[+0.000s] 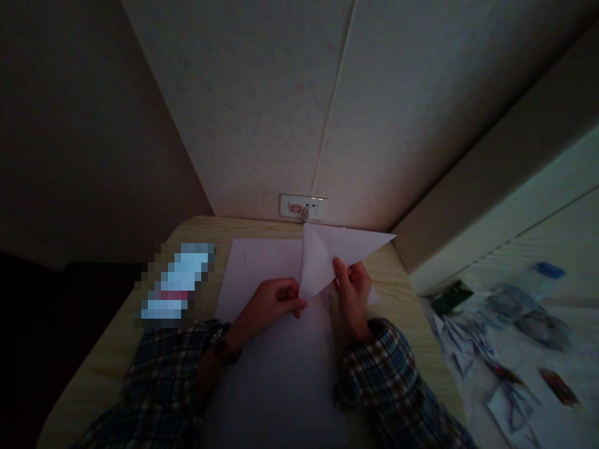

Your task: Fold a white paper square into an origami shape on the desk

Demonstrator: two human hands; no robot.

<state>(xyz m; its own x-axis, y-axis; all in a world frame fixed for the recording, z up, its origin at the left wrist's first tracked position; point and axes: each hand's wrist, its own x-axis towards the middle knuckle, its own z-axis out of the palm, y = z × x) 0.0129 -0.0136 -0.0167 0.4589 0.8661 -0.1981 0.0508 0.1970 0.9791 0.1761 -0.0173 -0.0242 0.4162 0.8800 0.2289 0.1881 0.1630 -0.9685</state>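
Observation:
A white sheet of paper folded to a pointed, triangular shape (322, 255) is held up between my two hands. At its lower left corner, my left hand (281, 296) pinches the paper between thumb and fingers. My right hand (352, 290) grips its lower right edge, thumb on top and fingers behind. One sharp tip points right, toward the wall. Beneath my hands lies flat white paper (266, 259) on the wooden table (397, 324). A bit of something red shows by my right fingers, too small to name.
To the left on the table lies a blurred-out, phone-like bright rectangle (178, 280). A wall socket (303, 206) with a plug sits just behind the table. Down on the right are crumpled papers (461, 349), a clear plastic bottle (528, 299) with a blue cap, and other litter.

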